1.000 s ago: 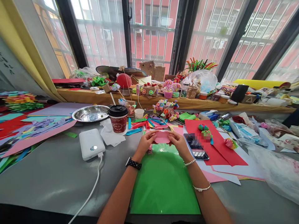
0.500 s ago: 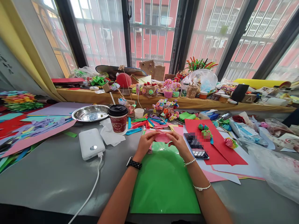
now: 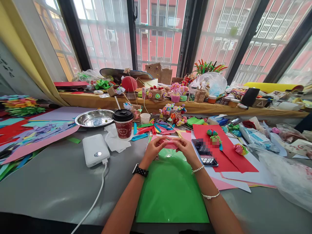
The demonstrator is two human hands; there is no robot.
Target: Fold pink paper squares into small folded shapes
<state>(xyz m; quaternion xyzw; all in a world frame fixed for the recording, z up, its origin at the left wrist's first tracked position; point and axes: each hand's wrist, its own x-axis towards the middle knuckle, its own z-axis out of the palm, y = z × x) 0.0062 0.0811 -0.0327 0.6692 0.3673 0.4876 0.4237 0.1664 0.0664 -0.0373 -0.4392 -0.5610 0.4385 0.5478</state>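
A small piece of pink paper (image 3: 170, 146) is held between my two hands, above the far end of a glossy green sheet (image 3: 172, 191). My left hand (image 3: 155, 148) pinches its left side, fingers curved over the upper edge. On the other side my right hand (image 3: 185, 149) grips it with thumb and fingers. The fingertips partly cover the paper, so its exact folds are hidden. Beyond the hands lie several folded coloured paper strips (image 3: 142, 137). A phone (image 3: 204, 152) rests just right of my right hand on red paper (image 3: 234, 156).
To the left are a lidded coffee cup (image 3: 123, 125), a white power bank (image 3: 96, 150) with a cable, and a metal tray (image 3: 91, 120). Coloured paper sheets (image 3: 60, 135) spread at far left. Plastic bags (image 3: 287, 175) lie at right. Crafts crowd the window ledge (image 3: 97, 101).
My fingers have drawn closer together along the top of the pink paper, and less of it shows. The things on the table have stayed in place.
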